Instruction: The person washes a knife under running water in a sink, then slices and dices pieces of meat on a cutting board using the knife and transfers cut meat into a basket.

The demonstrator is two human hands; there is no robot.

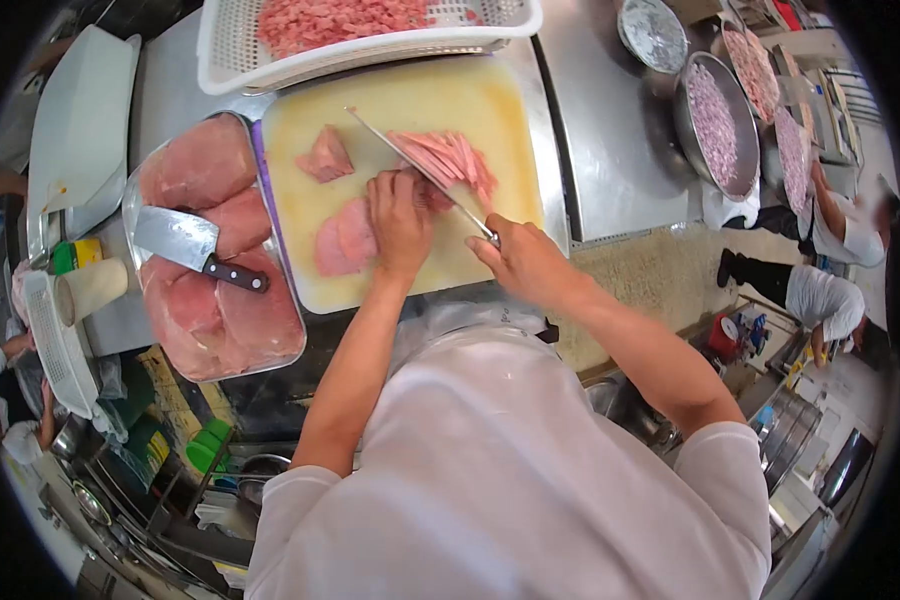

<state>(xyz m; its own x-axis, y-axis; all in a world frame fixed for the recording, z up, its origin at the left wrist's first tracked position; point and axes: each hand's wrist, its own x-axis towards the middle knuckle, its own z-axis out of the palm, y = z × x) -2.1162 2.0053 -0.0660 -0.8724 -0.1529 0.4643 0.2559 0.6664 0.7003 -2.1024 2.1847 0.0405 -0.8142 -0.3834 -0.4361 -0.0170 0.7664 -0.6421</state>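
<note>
My right hand is wrapped round the handle of a long knife, its blade slanting up and left across the meat. Beside the blade, my left hand presses down with curled fingers on a piece of raw meat, mostly hidden under it. Thin meat strips fan out on the blade's far right side. A flat pink slab lies just left of my left hand, and a smaller meat chunk sits above it. All of this rests on a yellowish cutting board.
Left of the board, a metal tray holds large meat pieces with a cleaver on top. A white perforated basket of diced meat stands beyond the board. Metal bowls, one with chopped onion, are at right. Other people stand farther off.
</note>
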